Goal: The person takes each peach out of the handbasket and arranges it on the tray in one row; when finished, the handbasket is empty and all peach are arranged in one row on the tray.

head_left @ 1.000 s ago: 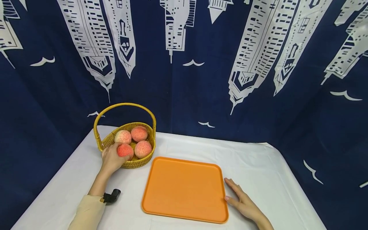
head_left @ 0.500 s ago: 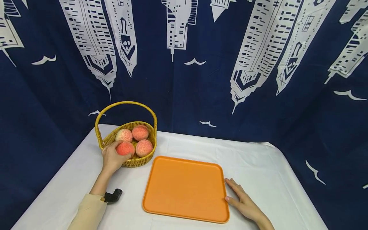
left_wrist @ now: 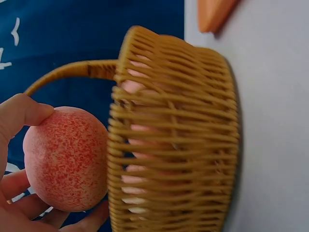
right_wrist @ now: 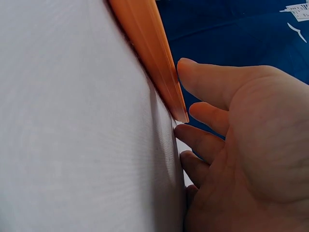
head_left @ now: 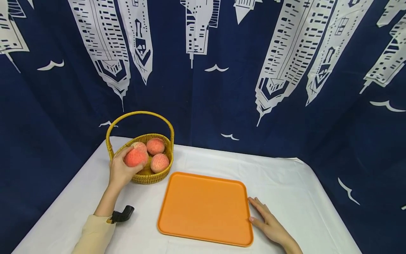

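My left hand point(head_left: 122, 171) grips a red-pink peach point(head_left: 136, 157) at the near left of a yellow wicker basket point(head_left: 149, 179). In the left wrist view, thumb and fingers curl round the peach point(left_wrist: 70, 159), which is at the height of the basket's rim. Three more peaches lie inside the basket; one, a paler peach point(head_left: 139, 145), is partly hidden behind the held one. My right hand point(head_left: 269, 225) rests at the right edge of an orange tray point(head_left: 206, 208). Its fingers are loosely extended, with the thumb and forefinger right at the tray's rim in the right wrist view.
The basket's tall arched handle point(head_left: 139, 112) rises over the fruit. A white cloth point(head_left: 301, 197) covers the table. Behind it hangs a dark blue curtain point(head_left: 203, 106) with white building prints. A black wrist device point(head_left: 123, 214) sticks out from the left wrist.
My left hand has raised the peach from among the others, up and slightly left. The right hand and tray have stayed put, while the head view has shifted slightly.
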`<state>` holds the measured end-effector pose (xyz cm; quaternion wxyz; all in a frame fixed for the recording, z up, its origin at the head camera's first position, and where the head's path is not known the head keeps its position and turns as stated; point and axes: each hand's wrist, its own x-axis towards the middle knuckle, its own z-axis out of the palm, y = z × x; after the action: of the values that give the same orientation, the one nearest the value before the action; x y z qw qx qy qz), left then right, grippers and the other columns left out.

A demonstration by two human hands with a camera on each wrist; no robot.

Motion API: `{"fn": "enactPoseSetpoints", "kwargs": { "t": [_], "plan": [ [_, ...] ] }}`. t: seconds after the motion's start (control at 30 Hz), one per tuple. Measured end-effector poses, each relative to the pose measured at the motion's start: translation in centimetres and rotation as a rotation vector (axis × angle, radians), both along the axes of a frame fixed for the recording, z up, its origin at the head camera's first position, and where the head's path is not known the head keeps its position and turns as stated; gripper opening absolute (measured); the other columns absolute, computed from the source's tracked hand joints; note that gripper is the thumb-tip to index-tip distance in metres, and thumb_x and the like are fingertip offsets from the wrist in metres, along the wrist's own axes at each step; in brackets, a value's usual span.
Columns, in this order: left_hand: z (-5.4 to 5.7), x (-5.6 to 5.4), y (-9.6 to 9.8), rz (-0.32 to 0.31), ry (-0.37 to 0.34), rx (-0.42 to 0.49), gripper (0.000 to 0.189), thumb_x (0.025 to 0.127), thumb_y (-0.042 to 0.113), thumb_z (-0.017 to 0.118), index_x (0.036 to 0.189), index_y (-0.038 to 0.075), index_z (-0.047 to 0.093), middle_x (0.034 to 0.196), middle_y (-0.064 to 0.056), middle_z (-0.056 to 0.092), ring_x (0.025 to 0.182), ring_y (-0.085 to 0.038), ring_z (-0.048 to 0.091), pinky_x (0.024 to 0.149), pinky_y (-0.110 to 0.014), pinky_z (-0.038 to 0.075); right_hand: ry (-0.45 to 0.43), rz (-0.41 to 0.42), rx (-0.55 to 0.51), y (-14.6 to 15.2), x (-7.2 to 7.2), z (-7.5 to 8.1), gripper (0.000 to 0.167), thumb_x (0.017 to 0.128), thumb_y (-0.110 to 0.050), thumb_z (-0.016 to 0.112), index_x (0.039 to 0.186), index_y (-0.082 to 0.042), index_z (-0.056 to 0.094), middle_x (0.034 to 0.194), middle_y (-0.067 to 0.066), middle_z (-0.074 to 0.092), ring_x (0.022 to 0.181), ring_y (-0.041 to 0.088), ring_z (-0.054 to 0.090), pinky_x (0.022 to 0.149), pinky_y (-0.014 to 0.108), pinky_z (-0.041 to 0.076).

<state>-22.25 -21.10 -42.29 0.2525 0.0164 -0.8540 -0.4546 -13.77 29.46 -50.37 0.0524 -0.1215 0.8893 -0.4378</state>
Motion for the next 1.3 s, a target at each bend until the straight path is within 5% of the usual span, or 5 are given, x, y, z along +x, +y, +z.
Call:
{"fn": "enactPoseSetpoints", "kwargs": {
  "t": [0.07,0.17,0.3,0.93,1.3],
  "plan": [
    [0.4,0.2,0.2,-0.006,-0.015,0.01,0.068,0.07,0.007,0.082,0.132,-0.003,0.056,0.133,-0.028,0.056,0.122,-0.044,0.05,0.099,-0.06,0.042,0.007,0.0,-0.005,0.0,0.1,-0.1,0.062,0.093,-0.028,0.064,0.15,-0.018,0.04,0.158,0.021,0.027,0.15,0.035,0.009,0.122,0.043,-0.005],
    [1.0,0.6,0.7,-0.02,-0.027,0.023,0.069,0.071,0.01,0.083,0.133,0.0,0.056,0.135,-0.025,0.056,0.122,-0.043,0.051,0.099,-0.059,0.043,0.018,0.001,-0.013,0.1,0.2,-0.2,0.062,0.093,-0.029,0.064,0.15,-0.02,0.04,0.158,0.018,0.028,0.147,0.002,0.008,0.115,0.012,-0.01],
    [1.4,1.0,1.4,-0.06,-0.022,0.043,0.07,0.071,0.014,0.084,0.134,0.002,0.056,0.137,-0.024,0.054,0.123,-0.042,0.052,0.098,-0.058,0.046,0.032,0.005,-0.021,0.0,0.2,-0.2,0.062,0.093,-0.029,0.064,0.149,-0.02,0.04,0.158,0.018,0.029,0.134,-0.022,0.008,0.111,0.006,-0.01],
    [0.8,1.5,6.1,-0.2,-0.042,0.031,0.065,0.067,0.013,0.085,0.127,0.008,0.06,0.121,-0.018,0.064,0.107,-0.034,0.061,0.09,-0.051,0.051,0.113,0.055,-0.01,0.1,0.0,-0.4,0.06,0.093,-0.025,0.064,0.148,-0.012,0.043,0.154,0.021,0.035,0.133,-0.026,0.01,0.102,-0.005,-0.004],
    [0.6,1.6,12.5,-0.41,-0.033,0.051,0.061,0.065,0.013,0.084,0.122,0.011,0.063,0.121,-0.008,0.065,0.105,-0.028,0.062,0.089,-0.047,0.053,0.133,0.073,-0.024,0.3,-0.1,-0.5,0.058,0.093,-0.023,0.064,0.147,-0.011,0.044,0.154,0.022,0.036,0.134,-0.025,0.011,0.102,-0.004,-0.003]
  ]
}}
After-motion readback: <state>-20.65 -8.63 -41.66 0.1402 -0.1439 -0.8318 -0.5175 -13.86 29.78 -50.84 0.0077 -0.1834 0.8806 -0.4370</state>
